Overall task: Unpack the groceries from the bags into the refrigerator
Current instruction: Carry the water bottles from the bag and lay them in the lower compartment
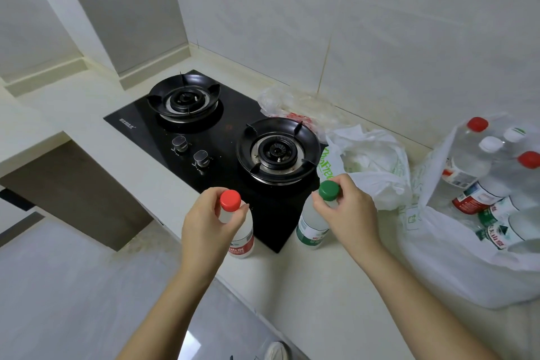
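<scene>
Beside the stove, left grip pinches red-capped bottle, right grip green-capped bottle, necks hidden.

Green lettering on the crumpled white plastic bag beside the burner ends in "Free"; the start is folded away. The black gas hob carries a small white brand mark at its left corner, too small to read. White Chinese characters stand on the red label of the red-capped bottle and the green label of the green-capped bottle, both blurred. A green-labelled bottle lying in the large bag shows characters ending in "山泉".
</scene>
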